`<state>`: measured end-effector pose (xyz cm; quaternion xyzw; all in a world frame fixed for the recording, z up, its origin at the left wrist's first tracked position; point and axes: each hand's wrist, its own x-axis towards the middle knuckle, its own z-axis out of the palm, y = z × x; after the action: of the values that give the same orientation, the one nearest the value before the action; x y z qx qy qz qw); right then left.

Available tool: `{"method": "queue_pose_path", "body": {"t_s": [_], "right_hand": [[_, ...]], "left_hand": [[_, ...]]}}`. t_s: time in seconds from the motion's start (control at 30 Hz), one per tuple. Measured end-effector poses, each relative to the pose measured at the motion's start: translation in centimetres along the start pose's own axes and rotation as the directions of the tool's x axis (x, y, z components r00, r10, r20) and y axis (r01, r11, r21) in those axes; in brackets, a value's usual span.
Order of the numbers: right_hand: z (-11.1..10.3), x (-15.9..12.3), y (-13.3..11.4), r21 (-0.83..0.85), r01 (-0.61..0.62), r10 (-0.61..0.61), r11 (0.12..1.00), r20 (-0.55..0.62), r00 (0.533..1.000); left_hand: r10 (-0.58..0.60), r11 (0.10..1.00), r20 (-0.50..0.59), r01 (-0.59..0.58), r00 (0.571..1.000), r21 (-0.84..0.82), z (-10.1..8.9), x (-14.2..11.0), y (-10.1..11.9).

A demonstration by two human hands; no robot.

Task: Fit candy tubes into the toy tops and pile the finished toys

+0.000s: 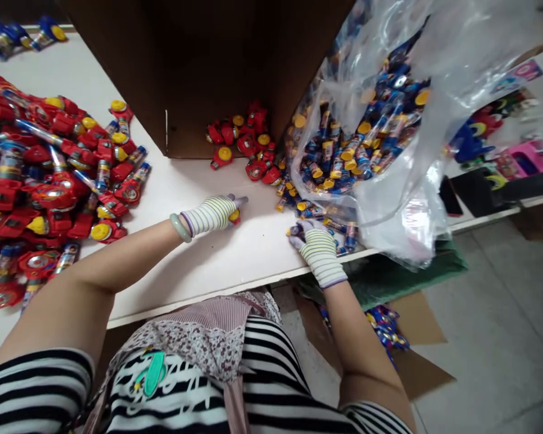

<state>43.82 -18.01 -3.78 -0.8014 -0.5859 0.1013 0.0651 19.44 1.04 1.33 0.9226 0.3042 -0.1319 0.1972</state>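
Striped shirt (274,367) nearest, left grip (212,213) curls round a toy (236,218), right grip (317,248) pinches a tube (294,231), and nudged edge tubes (350,237) could fall.

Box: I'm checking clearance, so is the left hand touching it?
Apart: the head view shows white table between the left hand and box.

toy (235,218) beneath left fingers (241,201) part-hidden, box (190,90) cropped

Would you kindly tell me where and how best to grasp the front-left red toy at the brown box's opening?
Probably pinch the red toy by its sides, around the yellow cap, from the near side: bare tabletop lies before it; other toys crowd behind.
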Motion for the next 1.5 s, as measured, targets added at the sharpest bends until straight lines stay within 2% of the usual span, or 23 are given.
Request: {"method": "queue_pose_path", "body": {"t_s": [0.07, 0.13, 0.17, 0.23, 0.33, 0.37, 0.43, 0.47, 0.53, 0.73, 0.8, 0.87, 0.9, 0.97, 1.03, 1.07, 1.1, 1.17, 1.23, 1.27, 1.33, 1.43, 1.5], "right_hand": [[0.3, 0.0, -1.6, 0.031, 0.047, -0.047, 0.998, 0.015, 0.999], [0.3, -0.1, -3.1, 0.145, 0.047, -0.041, 0.988, -0.044, 0.998], [0.2, -0.1, -3.8, 0.271, 0.037, -0.014, 0.962, -0.085, 0.996], [-0.1, -0.4, -5.3, 0.564, 0.028, 0.053, 0.825, -0.127, 0.990], [-0.3, -1.2, -7.9, 0.855, -0.014, 0.089, 0.518, -0.037, 0.995], [-0.2, -1.5, -8.8, 0.899, -0.048, 0.074, 0.435, 0.017, 0.997], [0.3, -1.9, -10.5, 0.947, -0.103, 0.022, 0.306, 0.101, 0.995], [0.6, -1.9, -11.3, 0.958, -0.108, 0.000, 0.266, 0.112, 0.994], [1.2, -1.8, -12.4, 0.957, -0.058, -0.041, 0.284, 0.073, 0.996], [2.2, -1.3, -13.7, 0.695, 0.217, -0.195, 0.685, -0.113, 0.974], [2.0, -1.6, -13.8, 0.648, 0.204, -0.182, 0.734, -0.102, 0.978], [1.8, -2.1, -13.9, 0.751, 0.120, -0.175, 0.650, -0.005, 0.984], [1.8, -2.3, -14.0, 0.840, 0.036, -0.201, 0.542, 0.088, 0.976], [1.9, -2.8, -14.3, 0.945, -0.213, -0.335, 0.249, 0.290, 0.896], [2.1, -2.9, -14.8, 0.913, -0.405, -0.443, 0.053, 0.386, 0.809], [2.1, -2.8, -14.9, 0.910, -0.413, -0.421, 0.034, 0.388, 0.820], [2.1, -2.7, -15.0, 0.929, -0.363, -0.349, 0.078, 0.366, 0.863], [1.8, -2.2, -15.0, 0.932, -0.182, -0.148, 0.314, 0.237, 0.960], [1.5, -1.9, -14.8, 0.846, -0.059, -0.054, 0.529, 0.103, 0.993], [1.3, -1.9, -14.7, 0.832, -0.049, -0.068, 0.553, 0.104, 0.992], [1.3, -2.2, -14.8, 0.893, -0.152, -0.163, 0.423, 0.239, 0.957], [1.6, -2.8, -15.4, 0.876, -0.463, -0.395, 0.135, 0.476, 0.786], [1.9, -2.9, -15.5, 0.842, -0.531, -0.441, 0.099, 0.515, 0.735]], "left_hand": [[0.005, 0.992, -0.006, -0.006, 1.000, -0.126, 0.3, -1.4, -0.1], [-0.056, 0.917, -0.073, 0.022, 0.996, -0.397, 0.4, -2.6, -0.4], [-0.099, 0.818, -0.122, 0.011, 0.988, -0.574, 0.6, -3.2, -0.5], [-0.181, 0.495, -0.196, -0.083, 0.964, -0.865, 1.3, -4.4, -0.3], [-0.264, 0.091, -0.242, -0.225, 0.934, -0.970, 3.0, -5.8, 0.5], [-0.297, 0.015, -0.251, -0.258, 0.921, -0.966, 3.7, -6.0, 0.7], [-0.371, -0.044, -0.274, -0.312, 0.887, -0.949, 4.5, -6.3, 1.1], [-0.393, -0.039, -0.292, -0.333, 0.872, -0.942, 4.7, -6.4, 1.2], [-0.399, 0.022, -0.331, -0.352, 0.855, -0.936, 4.5, -6.8, 1.2], [-0.367, 0.220, -0.360, -0.296, 0.858, -0.930, 2.4, -8.0, 1.9], [-0.378, 0.237, -0.349, -0.275, 0.857, -0.932, 2.0, -8.3, 2.3], [-0.347, 0.264, -0.343, -0.261, 0.873, -0.929, 1.6, -8.6, 2.4], [-0.313, 0.290, -0.348, -0.260, 0.884, -0.921, 1.3, -8.7, 2.3], [-0.233, 0.363, -0.368, -0.271, 0.900, -0.891, 0.9, -9.1, 2.1], [-0.188, 0.429, -0.382, -0.275, 0.905, -0.861, 0.6, -9.2, 1.9], [-0.204, 0.446, -0.387, -0.267, 0.899, -0.854, 0.6, -9.2, 1.8], [-0.245, 0.452, -0.388, -0.249, 0.888, -0.857, 0.7, -9.1, 1.8], [-0.360, 0.425, -0.374, -0.206, 0.855, -0.881, 1.1, -8.8, 1.7], [-0.438, 0.374, -0.349, -0.185, 0.828, -0.909, 1.5, -8.3, 1.7], [-0.445, 0.354, -0.341, -0.187, 0.828, -0.916, 1.7, -8.1, 1.8], [-0.410, 0.341, -0.349, -0.214, 0.842, -0.915, 1.9, -7.9, 1.8], [-0.309, 0.343, -0.386, -0.277, 0.869, -0.898, 1.8, -8.6, 1.8], [-0.227, 0.334, -0.388, -0.303, 0.893, -0.893, 1.5, -9.5, 1.2]]}}
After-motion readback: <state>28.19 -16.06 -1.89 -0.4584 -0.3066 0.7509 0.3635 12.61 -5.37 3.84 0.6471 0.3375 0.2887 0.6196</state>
